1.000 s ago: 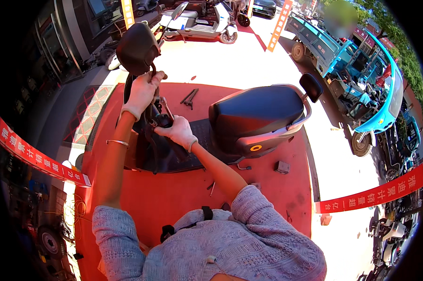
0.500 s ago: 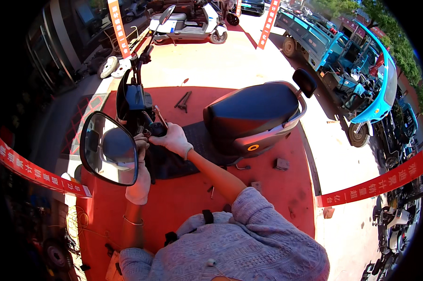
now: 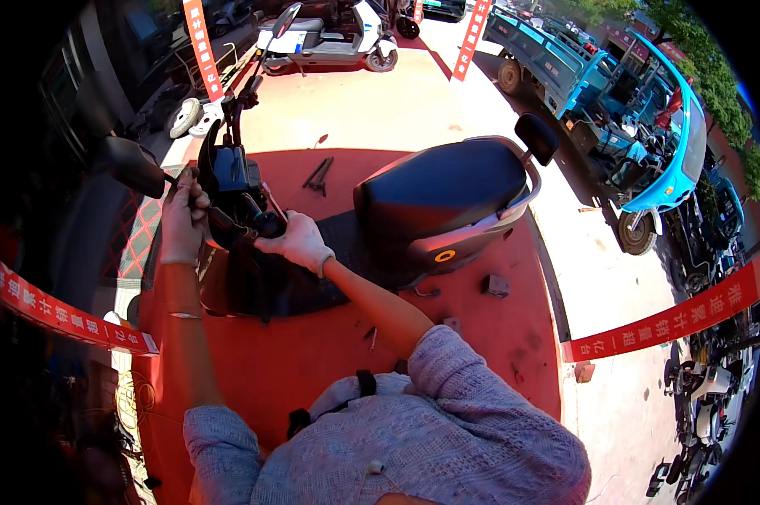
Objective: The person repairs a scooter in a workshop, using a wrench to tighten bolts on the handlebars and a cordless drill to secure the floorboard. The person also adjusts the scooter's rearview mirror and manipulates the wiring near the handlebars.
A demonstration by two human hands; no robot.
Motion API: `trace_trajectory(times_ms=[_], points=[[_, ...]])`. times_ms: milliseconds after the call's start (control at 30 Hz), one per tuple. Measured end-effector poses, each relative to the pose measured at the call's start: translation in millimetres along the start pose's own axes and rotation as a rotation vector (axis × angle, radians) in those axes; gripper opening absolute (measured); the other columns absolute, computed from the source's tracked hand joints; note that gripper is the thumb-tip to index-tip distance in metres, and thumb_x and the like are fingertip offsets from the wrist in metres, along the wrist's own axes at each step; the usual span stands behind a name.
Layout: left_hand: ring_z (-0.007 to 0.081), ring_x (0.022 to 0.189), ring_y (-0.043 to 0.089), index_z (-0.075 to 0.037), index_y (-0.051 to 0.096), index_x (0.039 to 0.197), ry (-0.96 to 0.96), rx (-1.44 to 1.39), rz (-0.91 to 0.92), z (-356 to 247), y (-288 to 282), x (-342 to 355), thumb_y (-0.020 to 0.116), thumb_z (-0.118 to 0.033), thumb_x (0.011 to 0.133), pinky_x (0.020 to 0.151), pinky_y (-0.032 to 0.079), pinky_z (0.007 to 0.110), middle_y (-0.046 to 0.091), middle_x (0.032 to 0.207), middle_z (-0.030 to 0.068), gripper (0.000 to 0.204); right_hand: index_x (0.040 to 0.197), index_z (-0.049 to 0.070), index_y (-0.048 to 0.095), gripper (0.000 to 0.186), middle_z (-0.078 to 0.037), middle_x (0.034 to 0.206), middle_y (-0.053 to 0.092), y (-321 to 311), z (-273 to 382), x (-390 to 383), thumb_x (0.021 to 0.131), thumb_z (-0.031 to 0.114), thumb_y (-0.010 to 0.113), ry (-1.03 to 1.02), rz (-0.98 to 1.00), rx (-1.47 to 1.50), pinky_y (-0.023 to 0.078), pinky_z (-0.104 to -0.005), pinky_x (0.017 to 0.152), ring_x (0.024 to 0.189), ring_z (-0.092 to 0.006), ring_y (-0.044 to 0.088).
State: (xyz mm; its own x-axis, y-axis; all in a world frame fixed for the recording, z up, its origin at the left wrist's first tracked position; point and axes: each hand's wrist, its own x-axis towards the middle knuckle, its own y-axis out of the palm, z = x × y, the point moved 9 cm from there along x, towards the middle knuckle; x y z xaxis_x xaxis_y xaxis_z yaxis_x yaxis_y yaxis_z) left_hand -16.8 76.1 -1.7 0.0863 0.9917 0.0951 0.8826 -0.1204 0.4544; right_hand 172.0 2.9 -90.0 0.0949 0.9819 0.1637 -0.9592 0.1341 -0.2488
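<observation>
Black mirror (image 3: 134, 167) at the left of the scene, raised beside the front of a dark scooter (image 3: 443, 189); its short stem points right, toward the person's left hand (image 3: 181, 225). The thumb and fingers of this gloved hand are bent and pinch the stem near its end. The mirror stands apart from the handlebar (image 3: 238, 114), which lies farther to the right.

The right hand (image 3: 300, 242), in a pale glove, rests at the near end of the handlebar, thumb extended leftward. A slim metallic bar (image 3: 273, 202) rises from beside its forefinger; the remaining fingers are hidden, so whether they grip the bar or the handlebar cannot be told.

The scooter stands crosswise on a red mat (image 3: 312, 362), its seat to the right. A second black mirror (image 3: 536, 139) appears by the rail at the seat's far right. Beyond the footboard lie dark elongated parts (image 3: 318, 175); on the near right of the mat sits a small grey block (image 3: 494, 286).

Farther out: a white scooter (image 3: 371, 38) at the far side, a blue cargo three-wheeler (image 3: 557, 71) at the far right, and red banner strips (image 3: 68, 318) at left and right.
</observation>
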Motion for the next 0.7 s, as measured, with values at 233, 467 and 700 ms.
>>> trace_trajectory(times_ms=[233,467,700], points=[[0.0171,0.087,0.061,0.000,0.049,0.105,0.265,0.009,0.018,-15.8,-5.9,-98.8,0.043,-0.010,0.097,0.076,0.053,0.022,0.061,0.096,0.0105,0.014,0.083,0.001,0.066,0.040,-0.012,0.075,0.067,2.2,-2.5,0.5,0.063,0.033,0.079,-0.018,0.026,0.048,0.050,-0.0324,0.068,0.072,-0.0219,0.066],[0.0198,0.087,0.063,-0.002,0.047,0.111,0.487,0.168,-0.059,-68.0,4.4,-122.1,0.044,-0.009,0.097,0.069,0.053,0.024,0.059,0.094,0.0105,0.016,0.086,0.001,0.069,0.041,-0.010,0.073,0.068,11.5,11.4,1.0,0.065,0.035,0.079,-0.031,0.041,-0.070,0.050,-0.0314,0.067,0.067,-0.0199,0.066],[0.0154,0.077,0.061,-0.002,0.051,0.106,0.262,0.259,-0.161,-33.4,-84.4,-171.3,0.042,-0.014,0.098,0.060,0.046,0.021,0.060,0.087,0.0082,0.016,0.098,-0.001,0.068,0.030,-0.002,0.084,0.067,4.7,-10.8,7.8,0.076,0.017,0.075,-0.014,0.079,0.132,0.047,-0.0223,0.068,0.073,-0.0083,0.059]])
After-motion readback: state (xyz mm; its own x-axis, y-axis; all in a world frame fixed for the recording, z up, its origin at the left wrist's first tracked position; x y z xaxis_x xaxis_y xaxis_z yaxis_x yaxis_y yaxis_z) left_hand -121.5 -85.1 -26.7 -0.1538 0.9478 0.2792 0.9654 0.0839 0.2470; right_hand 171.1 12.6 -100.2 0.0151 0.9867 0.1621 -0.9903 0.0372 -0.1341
